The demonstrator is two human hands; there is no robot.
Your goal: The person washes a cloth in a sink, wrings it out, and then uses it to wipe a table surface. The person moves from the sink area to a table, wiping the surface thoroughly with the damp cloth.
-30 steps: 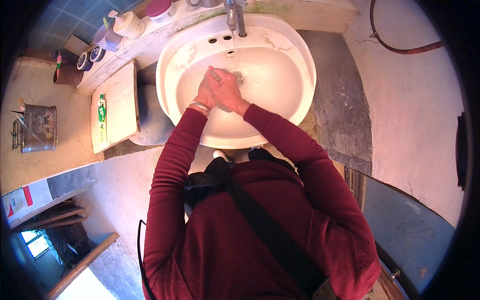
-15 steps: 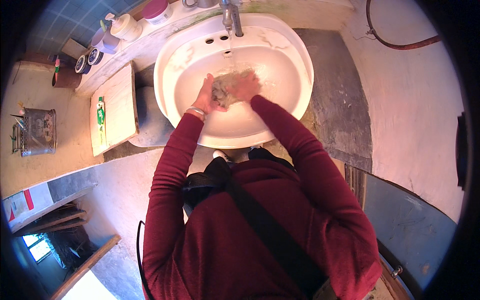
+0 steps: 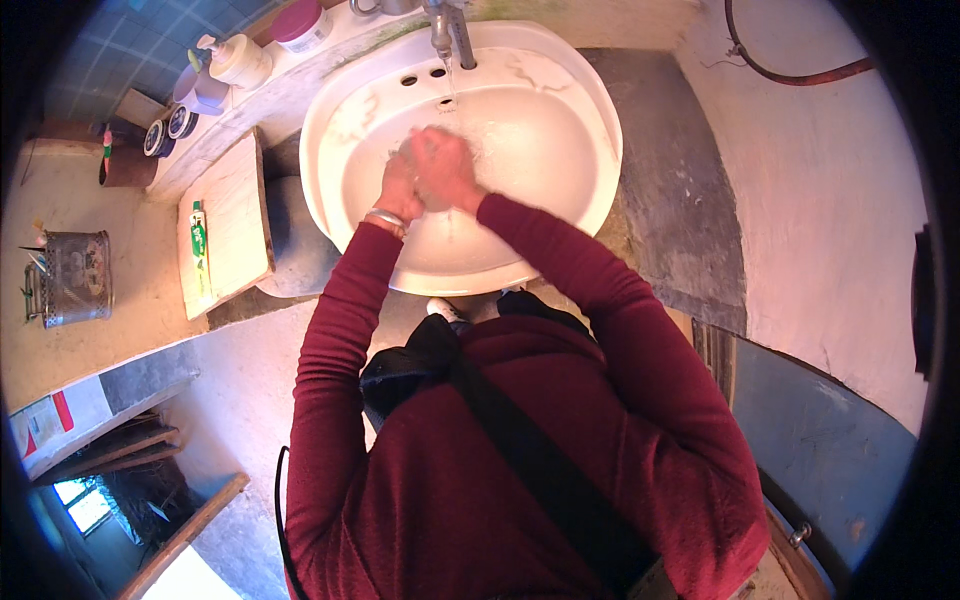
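Note:
My left hand (image 3: 400,187) and my right hand (image 3: 443,167) are pressed together over the left part of the white washbasin (image 3: 510,250). Both are closed and somewhat blurred. Between them is the crumpled, wet, greyish-beige thing seen a moment earlier, perhaps a cloth; the fingers hide nearly all of it, so its kind is unclear. Water runs in a thin stream from the metal tap (image 3: 441,38) into the bowl, just beyond my right hand. A few drips show on the basin below my wrists. A light bangle (image 3: 386,217) circles my left wrist.
A ledge on the left carries a pump bottle (image 3: 240,62), a lidded tub (image 3: 300,28) and a purple-grey cup (image 3: 200,90). A green tube (image 3: 198,232) lies on a tilted board (image 3: 235,215). Further left stands a metal holder (image 3: 78,278). Dark stone (image 3: 670,180) borders the basin's right.
My hands have come together and closed over the greyish thing, which was spread between them in the bowl. The right hand has shifted left, onto the left one. Water still runs.

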